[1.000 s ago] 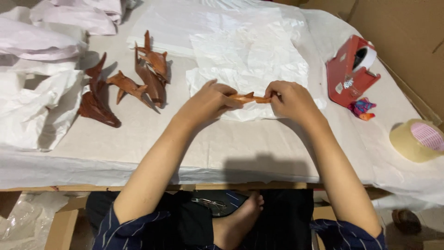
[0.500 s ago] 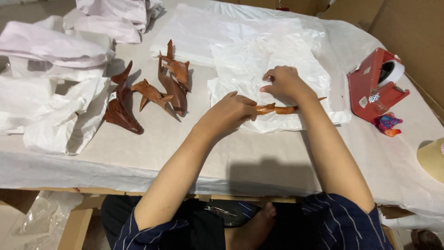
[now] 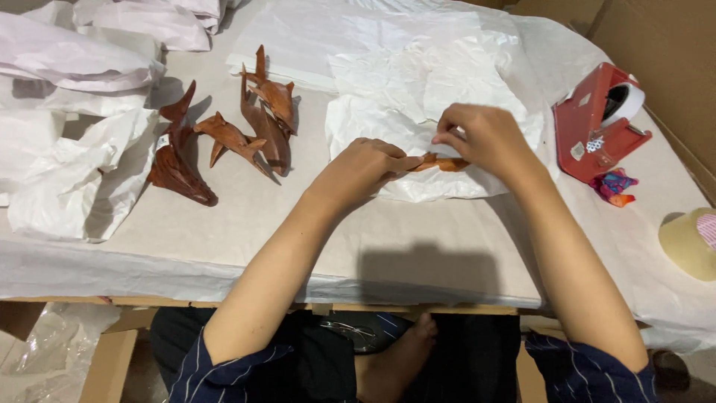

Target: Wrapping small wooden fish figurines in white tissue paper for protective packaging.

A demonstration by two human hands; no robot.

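Since a second ago, both hands have drawn closer over the small wooden carving [image 3: 441, 162], and the right hand [image 3: 485, 136] has shifted from gripping its end to curling over its top. That carving lies on the crumpled white paper [image 3: 388, 127] in the middle of the counter [image 3: 283, 231], just right of the group of larger brown wooden fish carvings [image 3: 231, 138]. The left hand [image 3: 367, 168] has its fingers pressed together, thumb and forefinger pinching the carving's near end; the right hand is cupped, fingertips pinching the far end and perhaps an edge of the paper, though the exact contact is hidden under the knuckles. Both forearms reach forward from the near edge of the counter and angle inward, wrists low, the left wrist bent slightly down. To do this well, as I judge it, the piece should stay flat on the paper while the grip is kept light at both ends, since the thin fins look easy to snap, and the sheet should be kept smooth beneath it. Right of the paper stands a red tape dispenser [image 3: 593, 127], with a small bright toy-like bit [image 3: 615, 186] below it and a roll of tan tape [image 3: 690, 242] beyond, toward the counter's edge.
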